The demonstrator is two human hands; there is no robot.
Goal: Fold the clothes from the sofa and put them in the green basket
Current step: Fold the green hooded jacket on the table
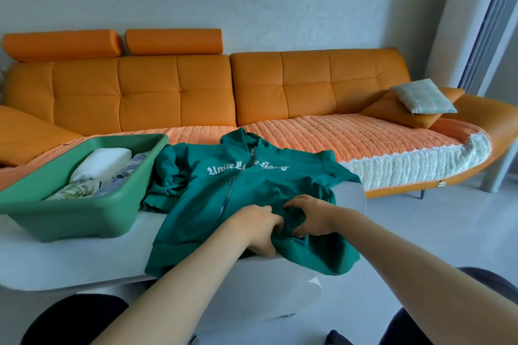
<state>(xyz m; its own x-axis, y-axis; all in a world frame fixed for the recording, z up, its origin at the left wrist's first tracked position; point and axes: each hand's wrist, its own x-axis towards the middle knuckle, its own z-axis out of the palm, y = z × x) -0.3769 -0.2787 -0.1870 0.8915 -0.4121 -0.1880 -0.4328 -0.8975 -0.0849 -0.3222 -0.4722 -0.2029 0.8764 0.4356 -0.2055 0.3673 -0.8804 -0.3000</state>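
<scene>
Head view shows the green hoodie (252, 185) face-up on the white table (56, 260), just beside the green basket (70, 221). Its hood points to the sofa (196, 87), its hem to the person, long axis running away from them. Left hand (252, 228) and right hand (308, 216) pinch bunched cloth near the hem. Folding looks barely begun; the next move, I judge, calls for flattening it and turning the sleeves in.

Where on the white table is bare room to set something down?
Free: white table strip in front of the green plastic basket, left of the green zip hoodie; small far-right corner. Crowded: centre, where left hand and right hand grip the hoodie.
</scene>
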